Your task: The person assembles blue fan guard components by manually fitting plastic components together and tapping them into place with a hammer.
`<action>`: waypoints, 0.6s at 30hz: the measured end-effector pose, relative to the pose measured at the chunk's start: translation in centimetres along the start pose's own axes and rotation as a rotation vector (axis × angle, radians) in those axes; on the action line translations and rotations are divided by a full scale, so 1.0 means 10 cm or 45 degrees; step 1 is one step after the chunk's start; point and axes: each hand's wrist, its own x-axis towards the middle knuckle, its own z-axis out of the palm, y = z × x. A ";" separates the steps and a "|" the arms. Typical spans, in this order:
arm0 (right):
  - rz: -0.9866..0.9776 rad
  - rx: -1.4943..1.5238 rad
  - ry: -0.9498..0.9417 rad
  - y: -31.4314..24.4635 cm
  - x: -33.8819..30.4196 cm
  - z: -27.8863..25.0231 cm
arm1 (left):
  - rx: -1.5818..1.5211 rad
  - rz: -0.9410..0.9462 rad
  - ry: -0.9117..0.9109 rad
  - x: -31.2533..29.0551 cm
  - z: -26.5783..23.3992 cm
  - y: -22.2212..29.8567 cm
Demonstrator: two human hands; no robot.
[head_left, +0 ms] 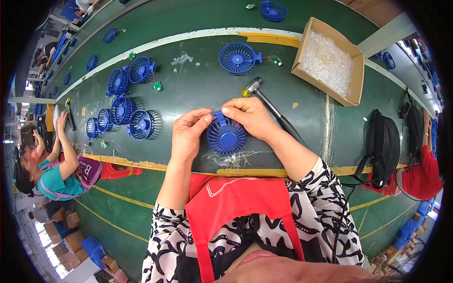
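Note:
In front of me, just above the bench's near edge, is a round blue fan housing (227, 137) with ribbed slots. My left hand (192, 123) pinches its neck from the left with thumb and forefinger. From the other side my right hand (248, 116) presses thumb and fingers on the same neck. Whatever small part may lie between the fingertips is hidden. A hammer (271, 104) with a black handle and a yellow tip rests beside my right hand. Farther off lies another blue fan housing (237, 58), wired to a small green circuit board (277, 60).
An open cardboard box (325, 63) of small clear plastic pieces stands at the back right. Loose clear pieces (182, 59) lie at the back. Several blue fan housings (121, 110) cluster on the left. A black bag (383, 148) sits at the right edge; a co-worker (63, 174) is at the left.

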 end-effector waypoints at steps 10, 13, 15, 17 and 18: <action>0.013 0.012 0.007 0.01 -0.01 -0.02 | 0.234 0.161 0.049 -0.04 0.08 -0.04; 0.013 -0.066 0.013 -0.01 -0.02 -0.02 | 0.473 0.319 0.058 -0.06 0.11 -0.03; 0.001 -0.106 0.021 -0.02 -0.03 -0.01 | 0.577 0.398 0.054 -0.06 0.13 -0.03; -0.107 -0.166 0.051 -0.02 -0.04 0.02 | 0.758 0.472 0.084 -0.06 0.15 -0.02; -0.106 -0.166 0.053 -0.03 -0.04 0.01 | 0.757 0.471 0.082 -0.05 0.16 -0.02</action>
